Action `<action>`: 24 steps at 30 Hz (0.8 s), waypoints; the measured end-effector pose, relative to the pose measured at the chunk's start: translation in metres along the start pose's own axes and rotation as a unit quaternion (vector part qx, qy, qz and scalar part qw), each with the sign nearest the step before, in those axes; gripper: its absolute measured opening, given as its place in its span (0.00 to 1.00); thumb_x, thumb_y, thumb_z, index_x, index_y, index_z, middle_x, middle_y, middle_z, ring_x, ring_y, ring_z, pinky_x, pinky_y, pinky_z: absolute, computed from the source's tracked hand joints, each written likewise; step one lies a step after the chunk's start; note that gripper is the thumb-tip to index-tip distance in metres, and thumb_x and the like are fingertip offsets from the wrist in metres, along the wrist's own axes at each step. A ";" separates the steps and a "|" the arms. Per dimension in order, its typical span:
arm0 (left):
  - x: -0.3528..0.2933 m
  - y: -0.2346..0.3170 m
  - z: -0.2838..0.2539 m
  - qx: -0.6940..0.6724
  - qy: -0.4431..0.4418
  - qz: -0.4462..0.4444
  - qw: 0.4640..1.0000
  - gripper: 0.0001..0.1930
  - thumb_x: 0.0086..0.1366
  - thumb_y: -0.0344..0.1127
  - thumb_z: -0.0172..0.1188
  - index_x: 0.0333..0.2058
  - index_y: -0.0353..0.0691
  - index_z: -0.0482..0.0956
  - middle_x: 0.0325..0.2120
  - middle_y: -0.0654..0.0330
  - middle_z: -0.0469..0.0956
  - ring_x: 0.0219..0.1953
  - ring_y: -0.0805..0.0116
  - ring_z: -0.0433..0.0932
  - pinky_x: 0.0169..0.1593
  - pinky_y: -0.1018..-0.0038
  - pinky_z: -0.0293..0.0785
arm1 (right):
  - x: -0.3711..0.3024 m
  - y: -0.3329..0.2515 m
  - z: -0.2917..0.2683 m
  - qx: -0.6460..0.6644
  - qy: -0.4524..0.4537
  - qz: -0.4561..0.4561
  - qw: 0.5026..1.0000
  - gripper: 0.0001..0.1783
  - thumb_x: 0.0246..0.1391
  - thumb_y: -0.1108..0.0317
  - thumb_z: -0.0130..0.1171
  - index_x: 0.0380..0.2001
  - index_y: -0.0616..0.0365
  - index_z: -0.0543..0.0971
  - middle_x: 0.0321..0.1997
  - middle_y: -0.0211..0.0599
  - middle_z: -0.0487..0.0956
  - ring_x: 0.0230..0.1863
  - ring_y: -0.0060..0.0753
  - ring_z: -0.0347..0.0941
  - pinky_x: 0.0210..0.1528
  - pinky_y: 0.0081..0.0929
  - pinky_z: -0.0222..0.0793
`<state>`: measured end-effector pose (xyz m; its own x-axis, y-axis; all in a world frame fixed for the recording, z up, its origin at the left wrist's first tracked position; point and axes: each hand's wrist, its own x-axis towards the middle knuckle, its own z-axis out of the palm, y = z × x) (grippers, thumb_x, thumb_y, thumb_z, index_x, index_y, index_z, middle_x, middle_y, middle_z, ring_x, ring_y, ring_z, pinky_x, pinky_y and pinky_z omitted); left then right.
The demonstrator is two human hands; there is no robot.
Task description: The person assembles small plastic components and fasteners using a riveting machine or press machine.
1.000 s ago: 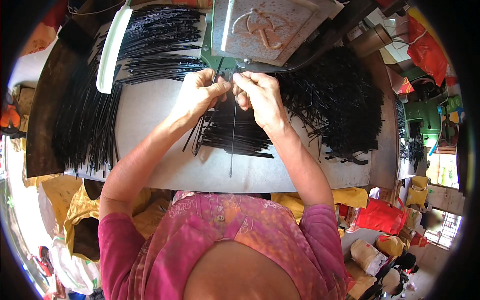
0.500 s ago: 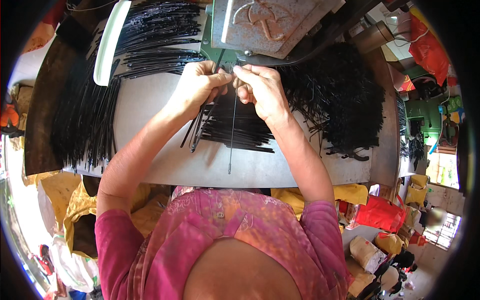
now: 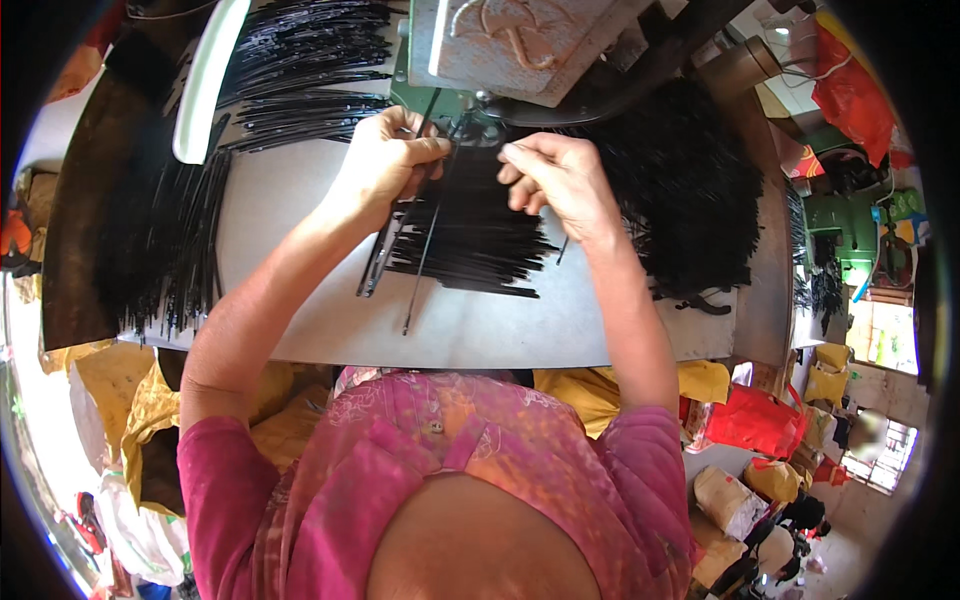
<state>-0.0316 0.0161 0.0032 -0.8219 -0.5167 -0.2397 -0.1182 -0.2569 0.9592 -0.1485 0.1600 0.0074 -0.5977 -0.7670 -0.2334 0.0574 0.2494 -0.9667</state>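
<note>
A thin black metal rod (image 3: 425, 245) runs from the far middle of the grey worktable (image 3: 470, 335) back toward the near edge, its far end pinched in the left hand (image 3: 385, 165), whose fingers are curled tight around it and a few more rods of the same kind. Held that way, the rod tips point into the working gap of the grey-green metal press machine (image 3: 510, 45) at the far edge, so they seem lined up for feeding. The right hand (image 3: 560, 180) sits just beside the left, fingertips drawn together in a narrow pinch close under the machine; whether it grips a rod end there I cannot tell. Under both hands lies a flat bundle of black rods (image 3: 480, 245), kept within easy reach. A tangled heap of black rods (image 3: 680, 200) fills the right side of the table, straighter fanned rods (image 3: 170, 240) hang over the left edge, and a white tube lamp (image 3: 205, 80) slants over the far left corner.
</note>
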 end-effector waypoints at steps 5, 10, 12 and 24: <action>-0.003 0.007 -0.013 0.054 -0.015 0.032 0.998 0.05 0.50 0.29 0.55 0.24 0.40 0.68 0.13 0.66 0.68 0.09 0.86 0.55 0.13 0.88 0.47 | -0.027 -0.009 -0.031 -0.261 0.018 -0.028 0.965 0.07 0.44 0.69 0.52 0.23 0.63 0.75 0.18 0.34 0.74 0.16 0.22 0.70 0.17 0.18 0.63; -0.022 0.032 -0.068 0.382 -0.015 0.061 0.922 0.08 0.50 0.28 0.50 0.31 0.35 0.68 0.16 0.66 0.65 0.18 0.82 0.62 0.20 0.84 0.57 | -0.050 0.006 -0.043 -0.561 -0.005 -0.232 0.795 0.02 0.38 0.75 0.51 0.17 0.61 0.71 0.21 0.38 0.71 0.28 0.32 0.71 0.25 0.23 0.66; -0.027 0.026 -0.108 0.654 0.043 0.108 0.748 0.13 0.50 0.30 0.52 0.36 0.33 0.68 0.20 0.58 0.69 0.24 0.68 0.70 0.29 0.75 0.65 | -0.055 0.011 -0.039 -0.695 -0.011 -0.311 0.648 0.05 0.31 0.77 0.50 0.12 0.59 0.66 0.20 0.37 0.65 0.29 0.33 0.69 0.26 0.24 0.66; -0.031 -0.003 -0.001 0.619 -0.091 0.372 0.686 0.06 0.41 0.22 0.49 0.23 0.33 0.69 0.25 0.54 0.67 0.33 0.59 0.66 0.34 0.72 0.68 | -0.052 0.023 -0.056 -0.708 -0.096 -0.393 0.579 0.05 0.30 0.79 0.51 0.17 0.63 0.68 0.27 0.38 0.69 0.26 0.29 0.68 0.28 0.21 0.66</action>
<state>-0.0048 0.0321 0.0081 -0.9542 0.0102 0.2990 0.0815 0.9705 0.2269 -0.1609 0.2386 0.0032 0.1144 -0.9901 0.0812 -0.9661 -0.0918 0.2414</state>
